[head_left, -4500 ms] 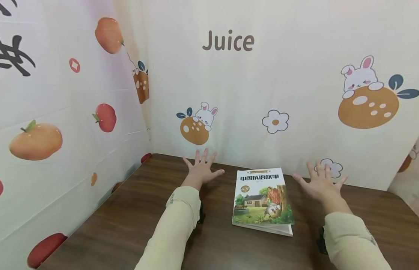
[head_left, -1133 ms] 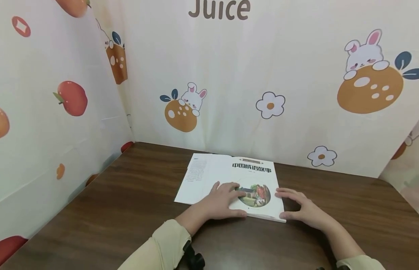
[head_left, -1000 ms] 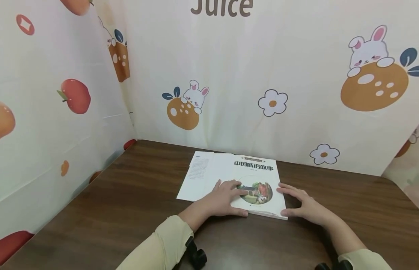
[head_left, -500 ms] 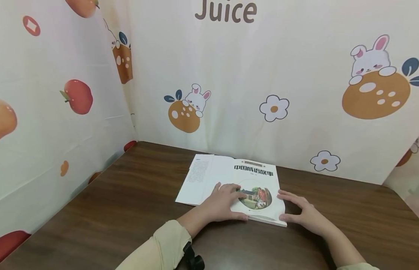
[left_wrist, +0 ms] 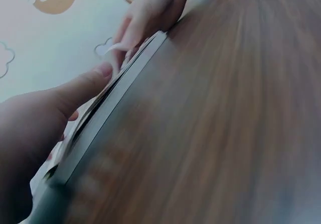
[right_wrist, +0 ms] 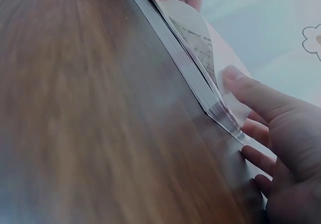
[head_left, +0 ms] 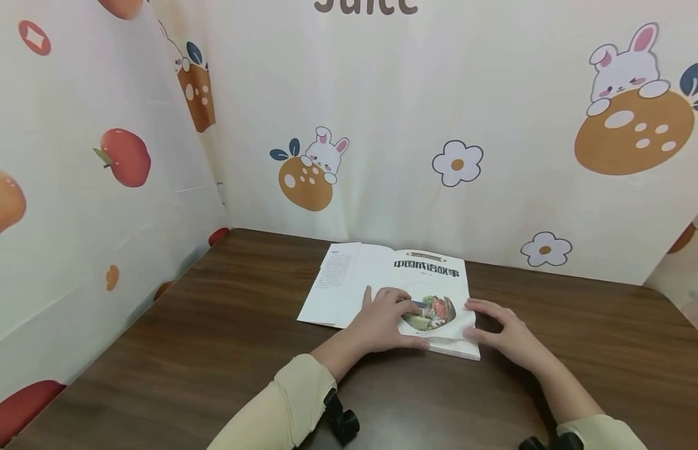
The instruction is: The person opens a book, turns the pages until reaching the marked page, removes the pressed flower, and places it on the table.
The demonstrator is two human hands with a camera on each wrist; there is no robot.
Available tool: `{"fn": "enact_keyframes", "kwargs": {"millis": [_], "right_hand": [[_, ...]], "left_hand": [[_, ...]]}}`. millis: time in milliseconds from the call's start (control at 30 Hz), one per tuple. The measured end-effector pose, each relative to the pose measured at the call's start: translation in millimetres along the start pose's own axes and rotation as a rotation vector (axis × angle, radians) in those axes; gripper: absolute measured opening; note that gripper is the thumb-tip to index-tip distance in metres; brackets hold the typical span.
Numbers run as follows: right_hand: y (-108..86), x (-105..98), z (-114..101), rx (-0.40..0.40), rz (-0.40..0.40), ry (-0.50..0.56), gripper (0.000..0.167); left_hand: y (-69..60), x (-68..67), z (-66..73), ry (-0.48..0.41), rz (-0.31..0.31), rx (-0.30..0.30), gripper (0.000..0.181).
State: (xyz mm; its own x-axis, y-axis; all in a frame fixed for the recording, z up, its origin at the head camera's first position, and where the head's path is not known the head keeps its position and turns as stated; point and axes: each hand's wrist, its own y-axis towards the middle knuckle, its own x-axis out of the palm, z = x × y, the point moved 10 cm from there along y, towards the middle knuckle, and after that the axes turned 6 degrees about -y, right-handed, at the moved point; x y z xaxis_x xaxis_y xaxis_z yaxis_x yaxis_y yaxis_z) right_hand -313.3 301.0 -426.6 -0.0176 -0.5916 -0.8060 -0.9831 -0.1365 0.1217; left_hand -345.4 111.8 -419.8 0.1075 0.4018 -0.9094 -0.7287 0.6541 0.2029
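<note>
A paperback book (head_left: pixel 377 256) lies spread on the table at its title page, which bears Chinese characters and a round colour picture. My left hand (head_left: pixel 383 322) rests on the title page, fingers over the picture and thumb by the near edge. At the right edge, my right hand (head_left: pixel 509 334) pinches the page (right_wrist: pixel 193 35) near its lower corner. That page bows up off the stack beneath, as the right wrist view shows. In the left wrist view the left thumb (left_wrist: pixel 85 86) lies along the book's near edge, with the right hand's fingers beyond.
The brown wooden table (head_left: pixel 214 350) carries the book near its back edge. A printed fabric backdrop (head_left: pixel 394 125) stands behind, and another fabric wall (head_left: pixel 73 250) is at the left. Black wrist cameras (head_left: pixel 342 422) sit under the sleeves.
Earlier the book was closed with both hands spread beside it; it now lies open. Over the last half second the right thumb has moved onto the page's edge, and the page's lower right has lifted.
</note>
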Motion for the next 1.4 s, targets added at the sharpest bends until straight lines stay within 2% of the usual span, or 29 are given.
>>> {"fn": "enact_keyframes", "kwargs": {"millis": [167, 267, 367, 467, 600, 767, 933, 1100, 1267, 1400], "right_hand": [[10.3, 5, 3, 0.053, 0.008, 0.052, 0.062], [10.6, 4, 4, 0.069, 0.016, 0.051, 0.067], [6.1, 4, 6, 0.086, 0.01, 0.043, 0.07], [1.2, 4, 7, 0.084, -0.011, 0.05, 0.073], [-4.7, 4, 5, 0.04, -0.085, 0.107, 0.079], [-11.3, 2, 0, -0.039, -0.165, 0.158, 0.089], [-11.0, 1, -2, -0.035, -0.14, 0.077, 0.089], [-9.2, 1, -5, -0.058, -0.105, -0.042, 0.076], [-9.3, 1, -5, -0.058, -0.096, -0.061, 0.074], [-9.4, 1, -5, -0.057, -0.09, -0.068, 0.074]], "left_hand": [[3.5, -7.0, 8.2, 0.047, 0.055, 0.027, 0.049], [3.0, -7.3, 12.4, 0.047, 0.063, 0.057, 0.041], [1.5, -4.9, 18.9, 0.035, 0.068, 0.117, 0.034], [-1.1, -6.4, 27.3, 0.005, 0.102, 0.193, 0.026], [-5.6, -13.6, 37.1, -0.031, 0.168, 0.286, 0.013], [-9.5, -22.1, 44.6, -0.001, 0.251, 0.363, 0.007], [-12.3, -33.6, 45.1, -0.008, 0.344, 0.377, 0.005], [-15.8, -47.9, 39.3, -0.126, 0.438, 0.364, 0.016], [-24.3, -78.4, 31.1, -0.272, 0.614, 0.392, 0.019], [-28.1, -101.8, 13.1, -0.338, 0.73, 0.35, 0.015]]}}
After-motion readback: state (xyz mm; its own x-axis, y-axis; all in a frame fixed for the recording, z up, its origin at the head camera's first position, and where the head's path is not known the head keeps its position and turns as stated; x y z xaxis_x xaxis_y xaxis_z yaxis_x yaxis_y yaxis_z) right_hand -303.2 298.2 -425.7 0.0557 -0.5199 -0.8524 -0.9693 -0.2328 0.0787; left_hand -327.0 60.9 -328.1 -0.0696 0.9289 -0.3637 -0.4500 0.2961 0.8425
